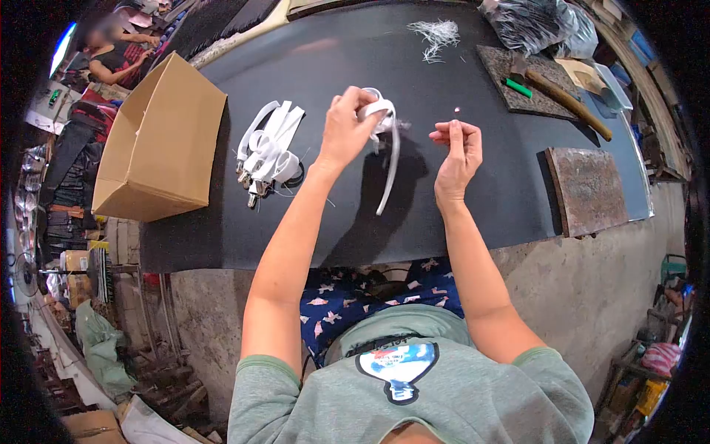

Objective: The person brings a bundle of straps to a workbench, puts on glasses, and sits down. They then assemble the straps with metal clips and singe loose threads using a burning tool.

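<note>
My left hand is closed on a white strap, which loops over the fingers and hangs down over the dark tabletop. Beside it, my right hand has thumb and fingers pressed together; a small bright spot shows just above the fingertips, and what they hold is too small to make out. To the left of my left hand lies a pile of white straps with metal clips at its lower end. The two hands are apart.
An open cardboard box stands on the left. White thread scraps lie at the back. On the right are a hammer, a green object, a rusty plate and a plastic bag. Another person is at upper left.
</note>
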